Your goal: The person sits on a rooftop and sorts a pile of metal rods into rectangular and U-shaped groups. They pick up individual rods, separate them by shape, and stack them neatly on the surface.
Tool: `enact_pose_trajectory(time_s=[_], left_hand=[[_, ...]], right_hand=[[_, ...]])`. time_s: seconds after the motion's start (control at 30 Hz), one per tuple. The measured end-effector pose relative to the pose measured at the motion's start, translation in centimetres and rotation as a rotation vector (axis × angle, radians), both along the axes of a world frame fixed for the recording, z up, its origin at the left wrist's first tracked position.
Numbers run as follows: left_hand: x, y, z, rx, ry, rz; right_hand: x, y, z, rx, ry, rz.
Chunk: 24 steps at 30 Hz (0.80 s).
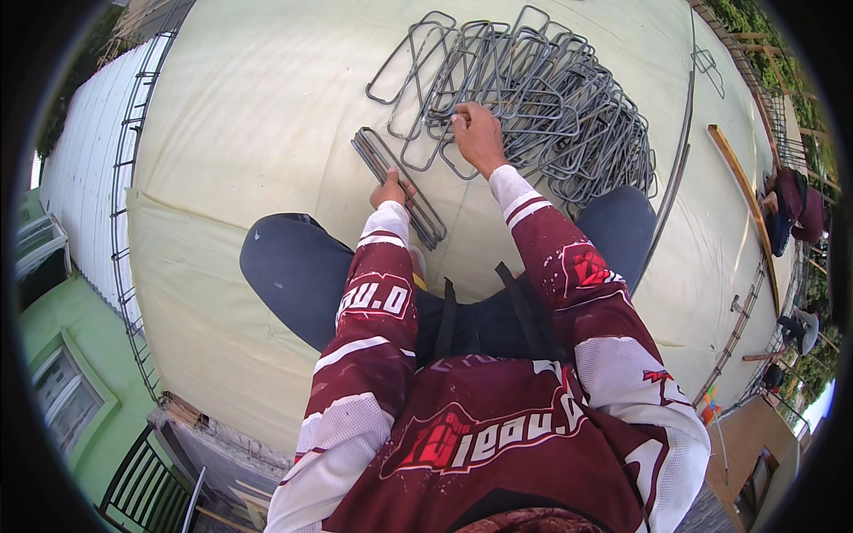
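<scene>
My left hand (392, 190) grips a small bundle of rectangular rebar stirrups (430, 223), stacked together and slanting over the cream sheet in front of my knees. A large heap of similar bent steel stirrups (566, 100) lies ahead and to the right, many overlapping one another. My right hand (480, 136) is at the near left side of this heap, fingers curled above the bars. Whether it pinches a stirrup is unclear, since the hand covers the bars under it. A few looser stirrups (400, 73) spread out at the heap's left.
Cream sheeting (233, 133) covers the surface around me. Long steel bars (673, 173) run along the right, with a wooden plank (746, 193) beyond. Another person (796, 206) is near the right edge. A rebar cage (123, 173) borders the left, by a green building (100, 360).
</scene>
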<state>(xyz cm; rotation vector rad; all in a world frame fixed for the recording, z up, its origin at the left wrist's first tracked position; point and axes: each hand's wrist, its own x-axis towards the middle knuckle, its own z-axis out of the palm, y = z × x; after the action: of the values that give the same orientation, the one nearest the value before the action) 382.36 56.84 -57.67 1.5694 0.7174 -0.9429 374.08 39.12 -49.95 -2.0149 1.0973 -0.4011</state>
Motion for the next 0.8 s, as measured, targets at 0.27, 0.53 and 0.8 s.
enact_pose_trajectory(time_s=[0.27,0.53,0.8], left_hand=[[-0.1,0.3,0.3,-0.012,0.02,-0.011],[-0.1,1.0,-0.4,-0.021,0.007,-0.011],[-0.3,0.5,-0.7,-0.011,0.001,0.044]], right_hand=[[3.0,-11.2,-1.4,0.008,0.27,-0.219],[3.9,-13.9,-4.2,0.705,-0.122,-0.468],[1.0,-16.4,-2.5,0.802,-0.167,-0.359]])
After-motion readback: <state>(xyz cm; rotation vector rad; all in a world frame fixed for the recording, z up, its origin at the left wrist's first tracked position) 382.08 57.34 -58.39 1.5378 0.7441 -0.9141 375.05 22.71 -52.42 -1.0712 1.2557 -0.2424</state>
